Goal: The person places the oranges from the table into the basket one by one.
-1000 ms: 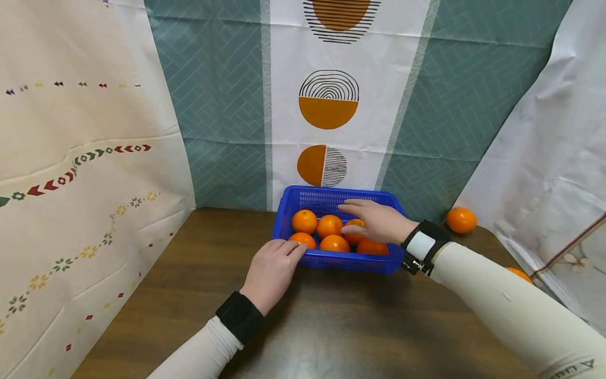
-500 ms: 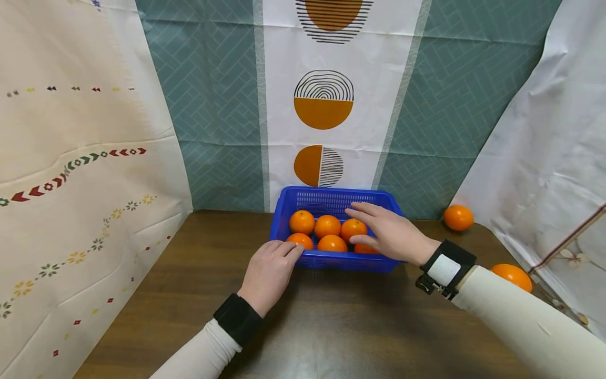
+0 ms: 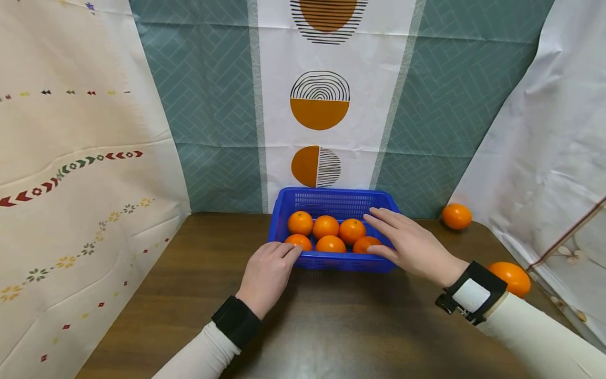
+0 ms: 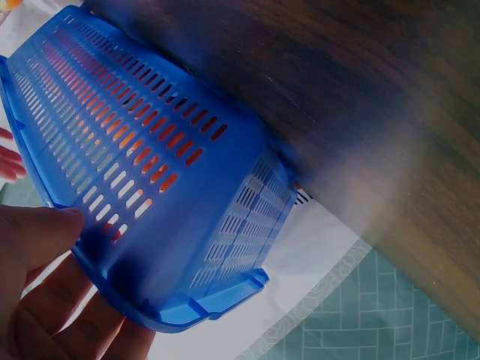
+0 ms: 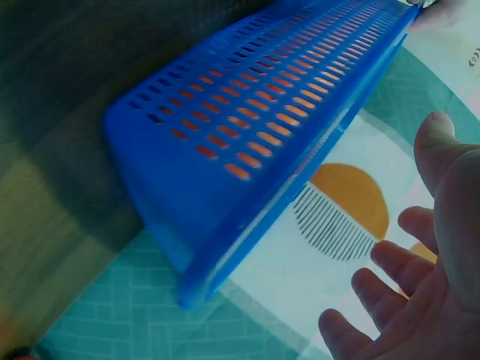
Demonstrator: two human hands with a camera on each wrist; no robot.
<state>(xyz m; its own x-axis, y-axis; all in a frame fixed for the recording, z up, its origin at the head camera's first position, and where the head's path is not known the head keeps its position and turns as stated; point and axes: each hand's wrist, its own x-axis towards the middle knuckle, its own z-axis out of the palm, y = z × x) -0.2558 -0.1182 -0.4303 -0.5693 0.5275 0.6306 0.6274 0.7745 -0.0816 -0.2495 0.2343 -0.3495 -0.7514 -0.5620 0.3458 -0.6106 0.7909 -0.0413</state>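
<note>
A blue plastic basket (image 3: 345,262) with slotted walls stands at the back of the table, holding several oranges (image 3: 325,227). My left hand (image 3: 269,271) grips its near rim at the left. In the left wrist view the thumb (image 4: 45,231) lies on the outer wall and the fingers pass behind the rim. Over the basket's right end hovers my right hand (image 3: 416,245), fingers spread and holding nothing. The right wrist view shows those fingers (image 5: 386,296) apart from the basket's wall.
One orange (image 3: 456,216) lies at the table's back right corner. Another orange (image 3: 510,278) is nearer, beside my right wrist. Patterned cloth (image 3: 218,105) hangs behind the table and along both sides. Brown tabletop (image 3: 360,326) stretches in front of the basket.
My right hand has drawn back from above the oranges toward the right and nearer, uncovering the right-hand oranges. The left hand stays on the rim. The head view has shifted slightly.
</note>
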